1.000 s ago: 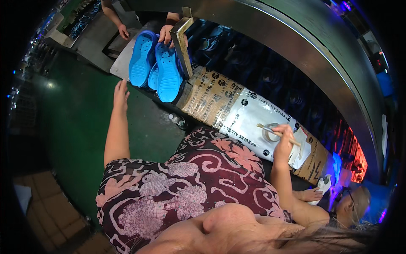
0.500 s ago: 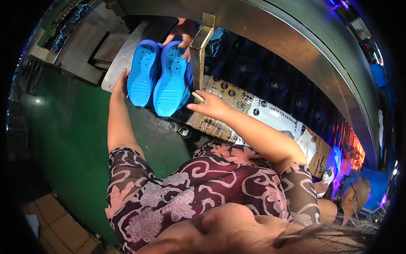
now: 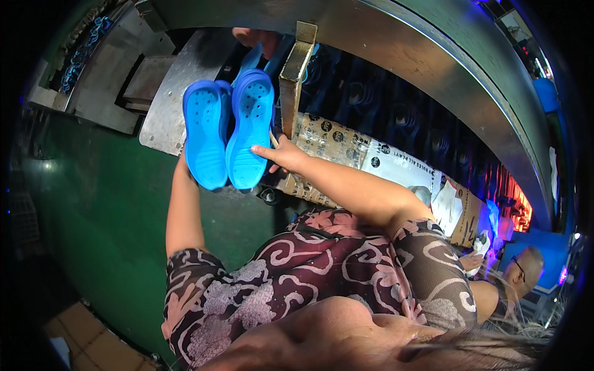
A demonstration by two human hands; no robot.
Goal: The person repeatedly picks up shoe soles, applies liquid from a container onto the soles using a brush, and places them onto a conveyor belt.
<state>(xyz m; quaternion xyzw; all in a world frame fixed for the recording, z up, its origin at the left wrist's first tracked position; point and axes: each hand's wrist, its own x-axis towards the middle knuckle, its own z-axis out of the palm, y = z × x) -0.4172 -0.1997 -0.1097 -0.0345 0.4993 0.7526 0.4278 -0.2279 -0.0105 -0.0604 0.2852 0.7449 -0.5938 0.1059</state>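
Two blue foam shoe soles, a left one (image 3: pixel 205 139) and a right one (image 3: pixel 249 133), stand side by side with their heel ends toward me. Small holes dot their far ends, and ribs cross the heels. More blue layers show behind them, so each looks stacked. My left hand (image 3: pixel 182 163) grips the left stack from its outer side, its fingers mostly hidden behind it. My right hand (image 3: pixel 286 156) is closed at the right stack's edge, thumb on its top face. A thin pale stick (image 3: pixel 273 140) stays in that hand.
Beyond the soles lies a metal plate (image 3: pixel 166 120), with another person's hand (image 3: pixel 249 37) at the far side. A metal post (image 3: pixel 291 80) stands close right. Taped cardboard (image 3: pixel 334 137) edges the dark conveyor with shoes. Another person (image 3: pixel 523 272) sits far right.
The blue soles have come toward me, off the metal plate's edge. My right hand has closed onto the right stack. The other person's hand has let go and drawn back.
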